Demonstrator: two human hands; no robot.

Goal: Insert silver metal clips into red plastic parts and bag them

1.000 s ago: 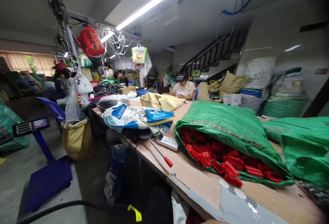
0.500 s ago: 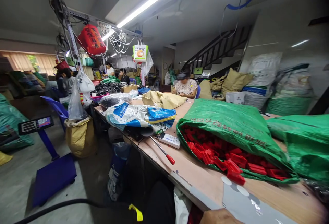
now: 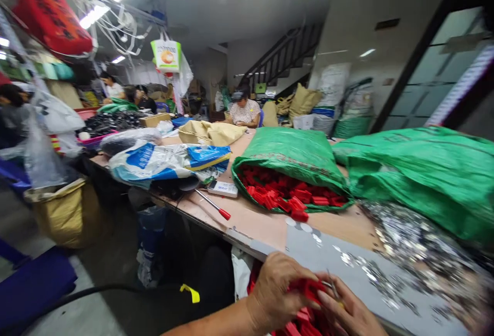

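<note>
Crowded workshop tabletop (image 3: 262, 225). At near edge, left hand (image 3: 276, 295) and right hand (image 3: 347, 313) closed together around a red plastic piece (image 3: 311, 288), above a heap of red pieces (image 3: 304, 325). Just beyond, loose silvery metal parts (image 3: 405, 253); farther back, open green sack (image 3: 293, 156) spilling similar red parts.

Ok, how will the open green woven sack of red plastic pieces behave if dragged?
Probably floppy: the green woven sack sags over its load. With red plastic pieces at its gaping mouth, some would likely spill. It bulges, so probably heavy.
</note>
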